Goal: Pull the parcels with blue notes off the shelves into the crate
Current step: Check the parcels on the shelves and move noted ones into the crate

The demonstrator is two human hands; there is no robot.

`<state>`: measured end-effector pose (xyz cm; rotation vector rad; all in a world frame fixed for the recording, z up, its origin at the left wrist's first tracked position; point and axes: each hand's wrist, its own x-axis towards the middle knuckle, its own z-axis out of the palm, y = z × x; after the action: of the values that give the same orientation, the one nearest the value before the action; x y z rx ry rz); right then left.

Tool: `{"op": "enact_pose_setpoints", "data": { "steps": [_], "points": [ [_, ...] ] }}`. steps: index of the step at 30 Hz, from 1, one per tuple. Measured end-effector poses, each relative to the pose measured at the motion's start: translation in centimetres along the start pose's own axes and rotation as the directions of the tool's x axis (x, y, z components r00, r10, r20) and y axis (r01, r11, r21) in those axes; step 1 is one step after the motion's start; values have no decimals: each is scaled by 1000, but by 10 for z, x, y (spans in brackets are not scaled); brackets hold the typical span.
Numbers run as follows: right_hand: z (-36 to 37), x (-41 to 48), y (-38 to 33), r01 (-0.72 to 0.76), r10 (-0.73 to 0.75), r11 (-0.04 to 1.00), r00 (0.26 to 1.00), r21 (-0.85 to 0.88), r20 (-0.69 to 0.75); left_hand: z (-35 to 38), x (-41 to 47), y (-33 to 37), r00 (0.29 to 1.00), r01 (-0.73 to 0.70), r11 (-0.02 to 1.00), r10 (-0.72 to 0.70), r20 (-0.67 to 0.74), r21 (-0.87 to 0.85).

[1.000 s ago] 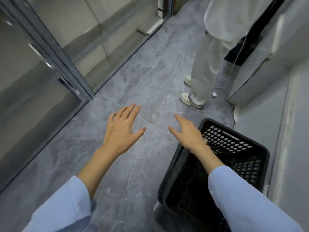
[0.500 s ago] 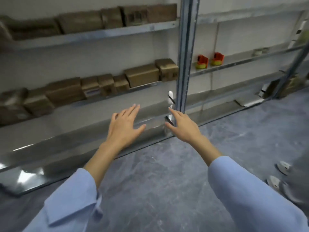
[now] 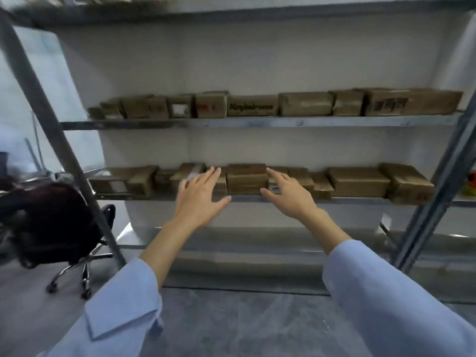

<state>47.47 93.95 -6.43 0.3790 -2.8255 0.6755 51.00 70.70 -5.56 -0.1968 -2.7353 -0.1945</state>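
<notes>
View was swung from crate to shelves | left hand and right hand were held spread, empty, before parcels | nothing pulled yet.

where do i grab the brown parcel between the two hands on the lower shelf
Come at the brown parcel from the front. Its neighbours look packed against both sides, so only the front face is free. Hook fingers over the top front edge, slide it out past the lower shelf lip, then probably take both ends.
</notes>
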Motion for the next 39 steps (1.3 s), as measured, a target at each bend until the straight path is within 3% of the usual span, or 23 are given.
{"op": "enact_pose_setpoints", "data": {
  "steps": [17,28,39],
  "points": [
    [91,208,-166,288,-294,954,954,88,62,-16,68,-215,955,270,963,-265,-133,18],
    [148,377,-253,394,-399,914,916,92,45,-29,189,-343,922,333,941,-311,-229,65],
    [206,473,-332,456,-458,887,889,72,10,-9,264,-479,918,328,943,-304,-254,56]
  ]
}}
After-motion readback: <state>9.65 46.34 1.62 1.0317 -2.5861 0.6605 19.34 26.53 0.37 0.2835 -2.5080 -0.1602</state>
